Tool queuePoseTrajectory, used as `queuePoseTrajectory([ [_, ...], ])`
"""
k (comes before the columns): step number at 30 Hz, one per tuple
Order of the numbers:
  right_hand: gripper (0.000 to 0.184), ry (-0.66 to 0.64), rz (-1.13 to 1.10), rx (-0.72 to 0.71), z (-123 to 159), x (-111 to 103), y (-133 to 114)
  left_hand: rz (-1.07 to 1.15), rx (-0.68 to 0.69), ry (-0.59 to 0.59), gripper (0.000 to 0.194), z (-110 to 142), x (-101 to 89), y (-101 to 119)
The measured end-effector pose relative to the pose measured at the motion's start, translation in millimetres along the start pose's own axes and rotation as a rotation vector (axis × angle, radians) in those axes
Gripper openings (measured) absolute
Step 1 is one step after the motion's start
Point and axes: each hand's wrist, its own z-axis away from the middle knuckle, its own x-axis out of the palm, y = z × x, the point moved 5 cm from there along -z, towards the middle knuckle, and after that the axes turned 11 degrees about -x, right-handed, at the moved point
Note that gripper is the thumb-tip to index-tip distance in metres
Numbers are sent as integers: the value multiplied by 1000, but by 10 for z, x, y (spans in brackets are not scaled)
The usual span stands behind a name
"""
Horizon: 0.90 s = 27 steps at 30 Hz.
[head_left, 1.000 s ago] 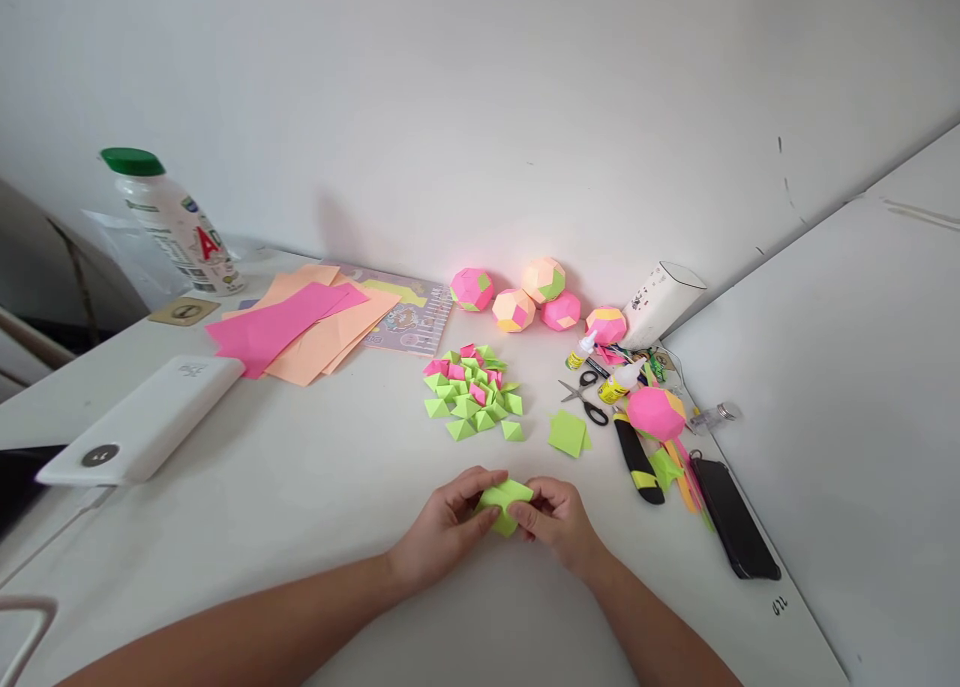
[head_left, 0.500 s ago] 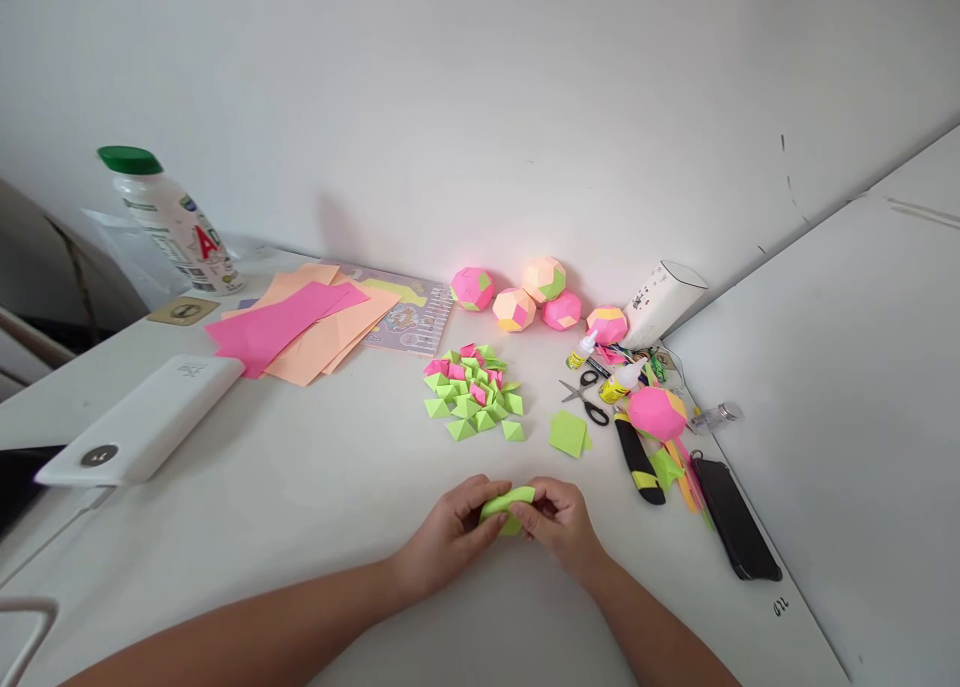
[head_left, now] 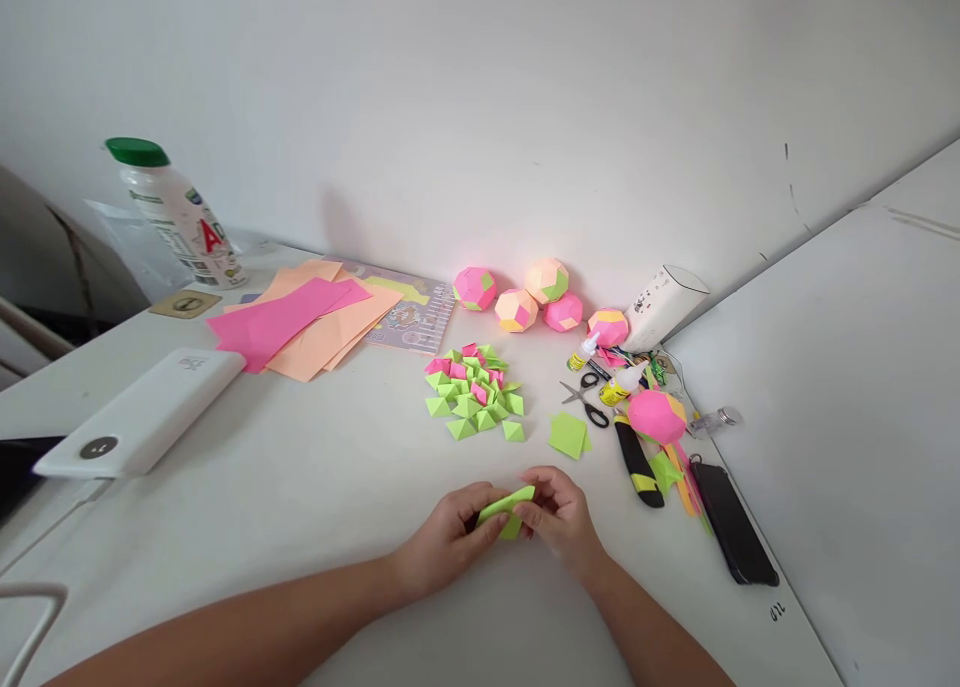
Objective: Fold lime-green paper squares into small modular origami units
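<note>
Both hands pinch one piece of green paper (head_left: 510, 507) just above the table's near part, its upper edge folded over. My left hand (head_left: 454, 532) grips its left side, thumb in front and fingers behind. On the right side, my right hand (head_left: 559, 517) holds it between thumb and fingers. Beyond the hands lies a heap of folded green and pink paper pieces (head_left: 472, 397). A few flat green paper squares (head_left: 568, 435) rest to the right of the heap.
Scissors (head_left: 586, 399), glue bottles (head_left: 621, 385), a box cutter (head_left: 639, 462) and a black phone (head_left: 731, 522) lie on the right. Several paper balls (head_left: 547, 282) sit by the wall. Pink sheets (head_left: 281, 317), a power bank (head_left: 142, 412) and a bottle (head_left: 176, 212) are on the left.
The green paper's upper edge looks flatter and sharper than before, when it was a rounded curve. My right fingers have lifted slightly. The view has shifted a little.
</note>
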Motion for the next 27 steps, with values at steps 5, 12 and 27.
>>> queuePoseTrajectory([
  [5, 17, -20, 38, -53, -19, -1, -12, 21, -16, 29, 23, -4, -6, -25],
  [12, 18, -17, -2, -24, -37, 1, -8, 158, -26, 9, 24, 3, 3, -55],
  [27, 12, -56, -122, 25, -80, 15, -28, 77, 32, -7, 26, 4, 4, 22],
])
